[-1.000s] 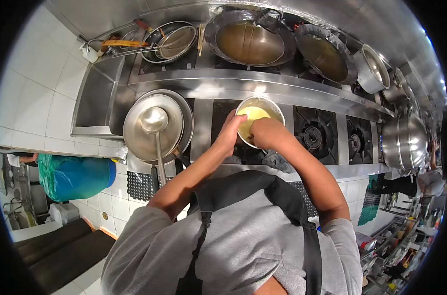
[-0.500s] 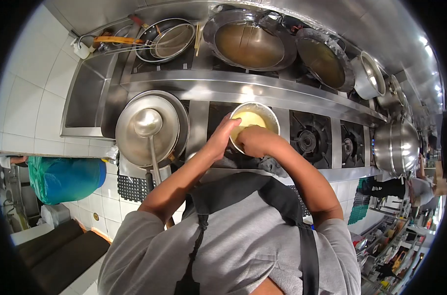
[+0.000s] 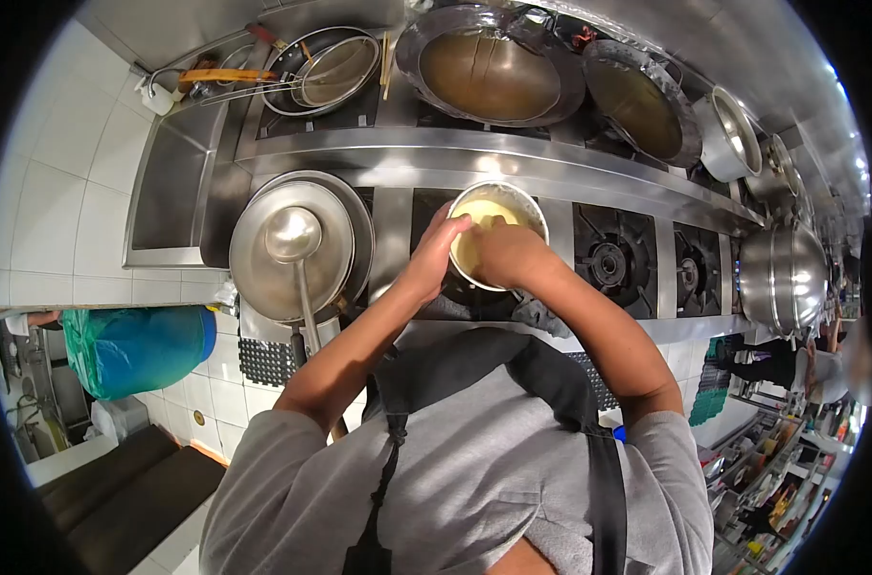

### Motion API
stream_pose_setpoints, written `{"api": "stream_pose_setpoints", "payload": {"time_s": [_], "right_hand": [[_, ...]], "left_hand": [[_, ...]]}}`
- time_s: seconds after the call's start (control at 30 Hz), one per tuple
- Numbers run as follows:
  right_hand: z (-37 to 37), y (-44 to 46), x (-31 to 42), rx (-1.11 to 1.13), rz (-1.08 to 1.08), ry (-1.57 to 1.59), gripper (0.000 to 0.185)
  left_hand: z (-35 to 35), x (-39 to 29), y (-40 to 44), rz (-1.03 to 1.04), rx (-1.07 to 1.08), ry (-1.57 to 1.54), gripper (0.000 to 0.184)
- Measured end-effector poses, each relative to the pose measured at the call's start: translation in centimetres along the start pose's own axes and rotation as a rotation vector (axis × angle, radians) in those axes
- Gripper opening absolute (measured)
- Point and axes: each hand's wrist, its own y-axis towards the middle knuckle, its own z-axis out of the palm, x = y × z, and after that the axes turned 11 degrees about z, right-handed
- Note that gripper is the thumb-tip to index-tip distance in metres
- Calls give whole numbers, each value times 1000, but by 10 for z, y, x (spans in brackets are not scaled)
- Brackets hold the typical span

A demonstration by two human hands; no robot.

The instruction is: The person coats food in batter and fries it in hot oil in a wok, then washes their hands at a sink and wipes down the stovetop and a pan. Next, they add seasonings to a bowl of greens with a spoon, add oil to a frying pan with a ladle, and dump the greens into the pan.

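Note:
A round metal pot [image 3: 539, 219] with a pale yellow mixture [image 3: 484, 208] in it stands on the front stove. My left hand [image 3: 440, 251] grips its left side, the thumb over the rim. Over the near right part of the pot, my right hand [image 3: 508, 253] reaches inside with its fingers curled down at the mixture. Its fingertips are mostly hidden, so whatever they hold cannot be made out. A dark cloth [image 3: 539, 317] lies at the stove's front edge, just below the pot.
To the left, a ladle [image 3: 293, 236] rests on a wide metal lid [image 3: 254, 259]. Bare burners [image 3: 609, 259] are on the right. Along the back stand two woks of brownish liquid [image 3: 489, 77] and a strainer [image 3: 338, 72] in a pan. A sink [image 3: 172, 182] is far left.
My right hand has shifted slightly up and right within the pot, its fingers deeper over the mixture. My left hand keeps its grip. The whole view has shifted a little.

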Motion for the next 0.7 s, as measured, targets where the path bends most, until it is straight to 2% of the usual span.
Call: {"api": "stream_pose_setpoints", "payload": {"time_s": [0.07, 0.17, 0.27, 0.47, 0.57, 0.67, 0.7], "right_hand": [[-4, -1, -2, 56, -1, 100, 55], [-14, -11, -9, 26, -8, 140, 52], [-16, -23, -18, -209, -37, 142, 47], [21, 1, -23, -257, -302, 108, 40], [29, 8, -13, -333, -129, -20, 33], [41, 18, -23, -542, -102, -63, 31], [36, 14, -20, -473, -45, -30, 33]], "left_hand": [[-3, 9, 3, 12, -35, -8, 53], [-7, 10, 4, -27, -34, -20, 54], [-15, 9, 4, -17, 11, -6, 56], [-5, 2, 5, 6, 14, 97, 70], [-4, 3, 3, 4, 7, 147, 75], [-6, 6, 3, 16, -28, 155, 79], [-7, 7, 3, 23, -40, 151, 80]]}}
